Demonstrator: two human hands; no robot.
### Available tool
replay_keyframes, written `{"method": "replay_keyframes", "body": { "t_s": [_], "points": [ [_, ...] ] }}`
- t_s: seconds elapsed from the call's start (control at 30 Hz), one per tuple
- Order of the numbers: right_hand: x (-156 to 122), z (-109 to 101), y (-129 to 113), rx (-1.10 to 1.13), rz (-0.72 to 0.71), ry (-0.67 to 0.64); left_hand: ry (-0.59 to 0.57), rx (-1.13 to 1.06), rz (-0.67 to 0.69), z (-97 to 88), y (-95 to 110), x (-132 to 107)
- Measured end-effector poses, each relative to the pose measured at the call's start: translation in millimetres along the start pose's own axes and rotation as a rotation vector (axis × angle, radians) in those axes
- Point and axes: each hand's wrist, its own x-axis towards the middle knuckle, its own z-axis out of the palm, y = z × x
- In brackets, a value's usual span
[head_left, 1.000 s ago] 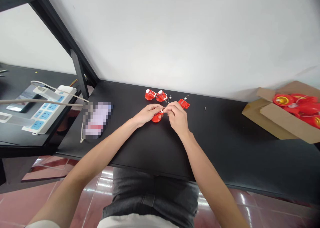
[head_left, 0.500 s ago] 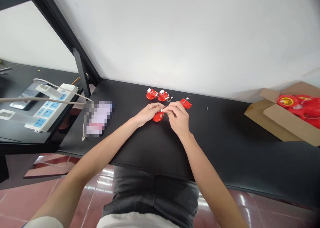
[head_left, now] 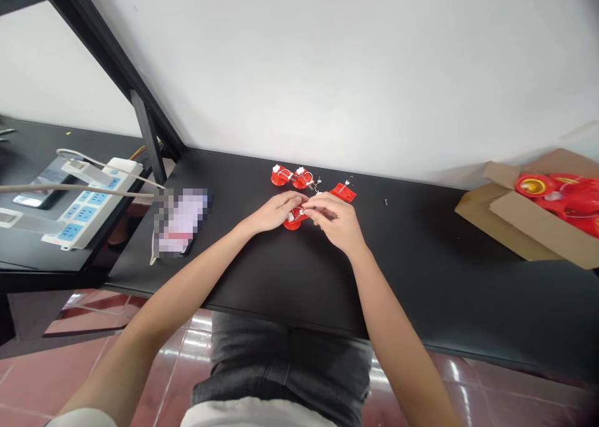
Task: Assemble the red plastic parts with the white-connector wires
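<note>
Fingers (head_left: 291, 200) of the left hand (head_left: 270, 213) grasp a red cup (head_left: 292, 225) on the table (head_left: 290, 277), well left of the box (head_left: 498, 230); the right hand (head_left: 336, 218) pinches the cup's wire (head_left: 301, 213). Two more cups (head_left: 280, 179) also stand left of the box.

Three round red pieces (head_left: 292, 225), one flat red piece (head_left: 344, 193), one box (head_left: 496, 228) and one power strip (head_left: 85, 213) are showing; the box is holding more red parts (head_left: 573, 197), probably at least three, some hidden.

left grip (head_left: 275, 212), right grip (head_left: 340, 223): at red piece (head_left: 292, 224) | power strip (head_left: 92, 206) left | carton (head_left: 538, 227) right
</note>
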Motion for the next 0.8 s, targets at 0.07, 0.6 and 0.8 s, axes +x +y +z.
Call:
{"method": "replay_keyframes", "body": {
  "t_s": [0.07, 0.6, 0.8],
  "points": [
    [1.1, -2.5, 0.4, 0.011, 0.019, 0.014, 0.065, 0.036, -0.022, -9.1, 0.1, 0.6],
    [4.9, -20.4, 21.2, 0.007, 0.29, -0.114, -0.265, 0.094, -0.012, -32.4, 10.5, -5.6],
    [6.3, -19.3, 24.9, 0.02, 0.269, -0.052, -0.182, 0.123, 0.091, -30.6, 5.7, -3.5]
  ]
}}
